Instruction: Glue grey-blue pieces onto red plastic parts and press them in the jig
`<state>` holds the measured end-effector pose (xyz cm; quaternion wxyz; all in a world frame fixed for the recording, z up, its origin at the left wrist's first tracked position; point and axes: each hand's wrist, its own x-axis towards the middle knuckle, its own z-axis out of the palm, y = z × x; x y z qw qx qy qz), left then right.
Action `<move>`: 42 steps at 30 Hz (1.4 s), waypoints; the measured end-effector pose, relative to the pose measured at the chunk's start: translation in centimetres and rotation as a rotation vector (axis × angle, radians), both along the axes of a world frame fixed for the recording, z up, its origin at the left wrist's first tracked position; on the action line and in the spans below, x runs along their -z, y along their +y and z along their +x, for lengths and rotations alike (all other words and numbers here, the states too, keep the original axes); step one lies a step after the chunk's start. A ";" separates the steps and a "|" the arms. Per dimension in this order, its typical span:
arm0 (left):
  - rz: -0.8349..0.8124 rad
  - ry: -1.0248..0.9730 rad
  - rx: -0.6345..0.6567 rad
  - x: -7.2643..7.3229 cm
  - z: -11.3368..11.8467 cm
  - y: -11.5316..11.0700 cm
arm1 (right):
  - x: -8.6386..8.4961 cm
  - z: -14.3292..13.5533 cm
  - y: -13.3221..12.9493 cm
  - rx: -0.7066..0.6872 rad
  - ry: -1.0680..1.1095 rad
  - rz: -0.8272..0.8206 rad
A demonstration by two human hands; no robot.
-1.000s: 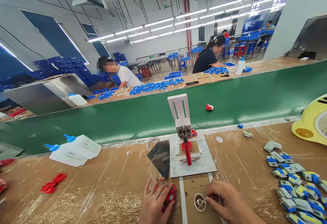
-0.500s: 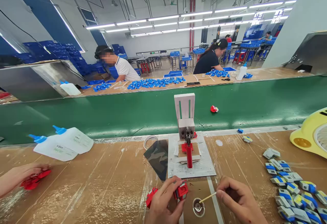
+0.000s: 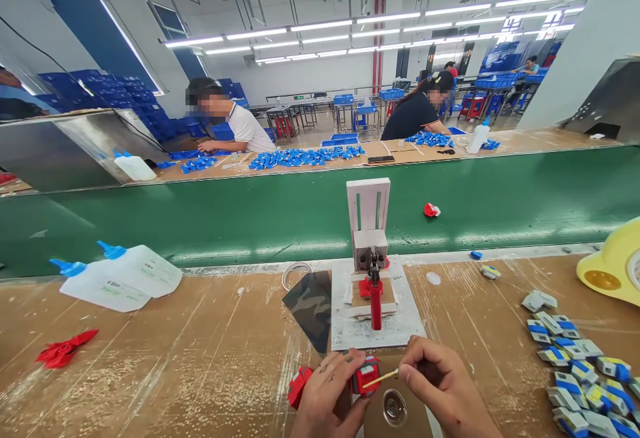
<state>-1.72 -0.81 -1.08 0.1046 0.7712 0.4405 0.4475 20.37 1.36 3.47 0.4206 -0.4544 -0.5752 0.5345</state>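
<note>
My left hand point(image 3: 327, 395) is closed around a small red and grey block point(image 3: 365, 375), held low in front of the clamp base. Pinched in my right hand point(image 3: 445, 385) is a thin wooden stick point(image 3: 381, 379), whose far end meets the front of the block. Just below the stick sits a small clear round dish point(image 3: 395, 407) with some clear stuff in it. A second red block point(image 3: 299, 387) lies against the left side of my left hand, partly hidden by it.
A toggle clamp with a red handle point(image 3: 376, 308) stands on a white board point(image 3: 345, 331). Glue bottles point(image 3: 105, 286) and red scraps point(image 3: 65, 349) lie left; grey-blue blocks point(image 3: 575, 365) and a yellow fan-like object point(image 3: 607, 265) are right. Behind runs a green belt point(image 3: 280, 215); two people work beyond.
My right hand has lifted the stick from the dish to the red block. Another person's hand at the left has withdrawn, leaving the red scraps on the table.
</note>
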 end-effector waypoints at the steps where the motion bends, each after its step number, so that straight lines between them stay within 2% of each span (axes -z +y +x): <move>1: -0.006 -0.001 0.000 0.2 0.0 0.0 | 0.0 0.1 0.0 -0.006 -0.018 0.007; 6: 0.014 0.003 0.026 0.5 -0.3 0.4 | -0.7 0.1 0.1 -0.011 -0.102 0.022; 11: 0.042 0.036 0.080 -0.4 -0.8 0.8 | -1.5 1.1 0.1 0.065 -0.151 0.050; 13: 0.019 0.065 0.085 -0.7 -0.9 0.8 | -1.6 1.9 0.0 0.021 -0.233 0.114; 16: 0.033 0.047 0.050 -0.8 -1.0 0.8 | -1.2 2.6 -0.3 -0.128 -0.434 0.212; 18: 0.032 0.064 0.039 -0.7 -1.1 0.8 | -0.7 2.6 -0.6 -0.220 -0.544 0.227; 20: 0.014 0.133 0.054 -0.8 -1.3 0.7 | -0.2 2.5 -0.8 -0.236 -0.580 0.210; 22: 0.027 0.190 0.066 -0.8 -1.4 0.7 | 0.0 2.6 -0.8 -0.180 -0.548 0.182; 25: 0.071 0.172 0.026 -0.6 -1.4 0.6 | -0.3 3.0 -0.7 -0.082 -0.404 0.097; 30: -0.044 0.164 0.176 -0.5 -0.9 0.6 | -0.8 2.1 -0.3 0.048 -0.125 0.018; 36: -0.053 0.143 0.236 -0.6 -0.9 0.7 | 0.2 0.7 -0.1 -0.009 -0.187 0.120; 39: -0.027 0.124 0.223 -0.6 -0.6 0.6 | 0.4 0.5 -0.3 0.043 -0.261 0.212; 42: -0.023 0.104 0.140 -0.7 -0.2 0.3 | 0.3 0.7 -0.7 0.138 -0.329 0.279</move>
